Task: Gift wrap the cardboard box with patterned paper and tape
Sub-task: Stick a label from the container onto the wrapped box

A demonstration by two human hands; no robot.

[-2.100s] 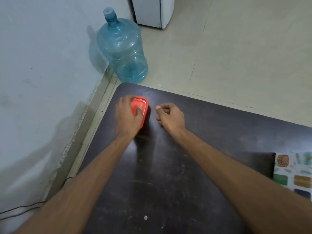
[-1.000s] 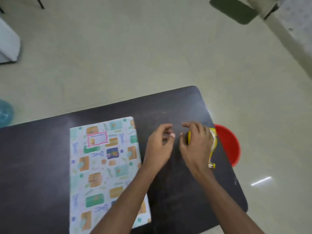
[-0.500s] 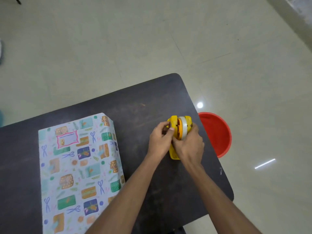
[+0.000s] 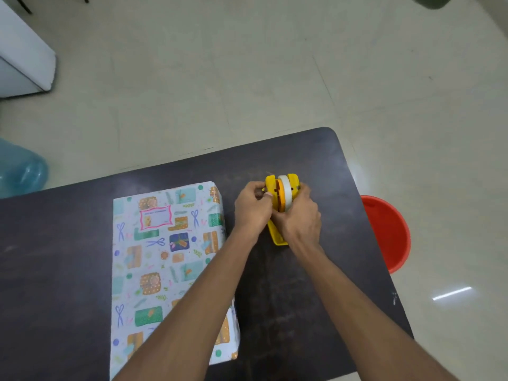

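Both hands close on a yellow plastic tape dispenser point(image 4: 278, 237) standing on the dark, scuffed table point(image 4: 55, 257): the left hand point(image 4: 251, 209) pinches one disc-shaped side and the right hand point(image 4: 298, 220) curls round the other, with a white tape roll point(image 4: 286, 192) seated between the discs. Just left lies the rectangular box point(image 4: 165, 243), flat, covered in patterned paper point(image 4: 154, 281). A round red bucket point(image 4: 387, 232) stands beside the table's right edge.

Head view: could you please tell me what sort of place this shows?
Probably a plain home or office room: dark table on a tiled floor, water jug and red bucket beside it.
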